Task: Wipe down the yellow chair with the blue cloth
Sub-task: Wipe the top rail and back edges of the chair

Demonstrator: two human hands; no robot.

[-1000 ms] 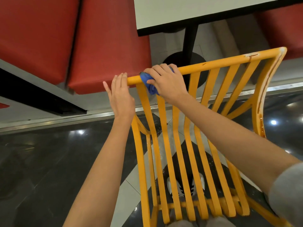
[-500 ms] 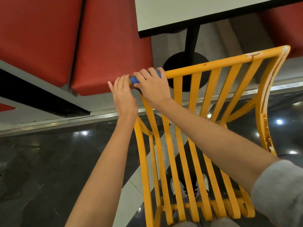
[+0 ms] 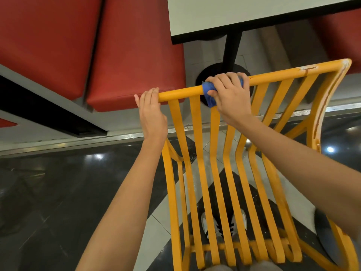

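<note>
Both hands (image 3: 152,112) curled over chair (image 3: 281,75) rail

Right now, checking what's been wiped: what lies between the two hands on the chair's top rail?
In the head view, only bare yellow top rail lies between the left hand and the right hand, which wraps the blue cloth.

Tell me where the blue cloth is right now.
In the head view the blue cloth is wrapped around the yellow chair's top rail, near its middle, clamped under the right hand, with the left hand gripping the rail's left end.
</note>
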